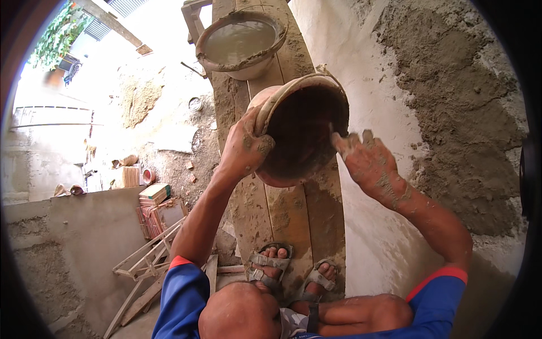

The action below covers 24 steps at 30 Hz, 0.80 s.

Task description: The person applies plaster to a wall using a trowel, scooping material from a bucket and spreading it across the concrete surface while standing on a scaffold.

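A mortar-stained bucket (305,130) is tipped over the wooden planks, its dark inside turned up toward me. My left hand (248,144) grips its left rim, thumb over the edge. At the right rim, my right hand (367,161) has its mud-coated fingers raised and apart, slightly blurred, one of them at the inside edge. Just behind, a second bucket (240,42) of murky water stands on the planks (288,220).
Right of the planks rises a wall (457,113) partly coated in grey mortar. Below left are a concrete ledge (68,248), stacked tiles (155,217), a wooden frame (141,265) and rubble (189,169). My sandalled feet (271,260) rest on the planks.
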Tool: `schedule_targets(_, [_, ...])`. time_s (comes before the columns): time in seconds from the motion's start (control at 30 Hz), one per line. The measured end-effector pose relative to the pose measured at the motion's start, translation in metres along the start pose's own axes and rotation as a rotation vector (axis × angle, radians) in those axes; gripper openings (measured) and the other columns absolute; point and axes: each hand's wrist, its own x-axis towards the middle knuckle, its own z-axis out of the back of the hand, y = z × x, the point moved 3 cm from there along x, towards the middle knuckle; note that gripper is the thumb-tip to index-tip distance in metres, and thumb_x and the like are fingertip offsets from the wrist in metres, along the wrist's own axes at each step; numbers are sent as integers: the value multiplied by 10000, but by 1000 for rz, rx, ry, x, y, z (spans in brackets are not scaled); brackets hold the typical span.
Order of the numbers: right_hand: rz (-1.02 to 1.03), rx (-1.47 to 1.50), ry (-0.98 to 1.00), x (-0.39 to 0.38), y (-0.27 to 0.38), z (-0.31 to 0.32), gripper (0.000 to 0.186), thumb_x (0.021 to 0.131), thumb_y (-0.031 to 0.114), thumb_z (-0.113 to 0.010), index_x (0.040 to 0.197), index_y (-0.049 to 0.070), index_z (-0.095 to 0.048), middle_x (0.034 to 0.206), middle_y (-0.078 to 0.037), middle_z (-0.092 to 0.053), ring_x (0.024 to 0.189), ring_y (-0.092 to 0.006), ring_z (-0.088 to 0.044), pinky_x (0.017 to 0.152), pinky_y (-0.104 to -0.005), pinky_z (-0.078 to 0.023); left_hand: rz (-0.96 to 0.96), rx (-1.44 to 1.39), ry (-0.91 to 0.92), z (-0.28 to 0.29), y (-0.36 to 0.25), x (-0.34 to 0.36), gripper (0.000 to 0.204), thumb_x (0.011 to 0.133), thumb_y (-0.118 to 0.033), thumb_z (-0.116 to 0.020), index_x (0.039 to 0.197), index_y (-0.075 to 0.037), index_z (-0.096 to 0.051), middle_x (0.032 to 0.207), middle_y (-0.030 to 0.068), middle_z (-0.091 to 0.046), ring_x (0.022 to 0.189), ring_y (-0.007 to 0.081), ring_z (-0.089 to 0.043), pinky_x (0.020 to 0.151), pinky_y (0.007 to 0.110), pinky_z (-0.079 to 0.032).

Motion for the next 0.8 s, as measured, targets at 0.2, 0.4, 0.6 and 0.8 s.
schedule_targets(0.2, [-113,-193,-250,26,25,-28,440,801,76,-586,1241,58,-569,913,-115,-611,829,-234,-606,614,-319,-519,77,-159,-47,-16,13,6,615,658,-15,-553,1272,21,-535,1120,108,-649,1042,175,-590,970,315,-440])
schedule_targets(0.4, [-132,25,36,9,39,-44,390,771,92,-603,1154,19,-607,866,-137,-600,789,-278,-600,564,-355,-529,9,-267,-104,-12,22,5,633,673,-33,-575,1304,-24,-526,1138,194,-640,1102,295,-604,988,363,-430])
schedule_targets(0.6, [-108,-290,-247,27,-2,24,228,779,147,-622,977,34,-632,812,-86,-597,749,-224,-578,584,-315,-504,54,53,-141,-25,-8,-6,687,668,-32,-582,1348,-49,-492,1266,242,-549,1195,397,-529,1024,420,-406])
schedule_targets(0.8, [-101,-147,-146,31,-17,-2,345,845,79,-525,1180,21,-583,817,-141,-627,730,-280,-618,614,-384,-524,-250,151,-260,-21,-23,-10,776,655,-30,-604,1409,-130,-448,1394,360,-380,1270,479,-431,1029,465,-406])
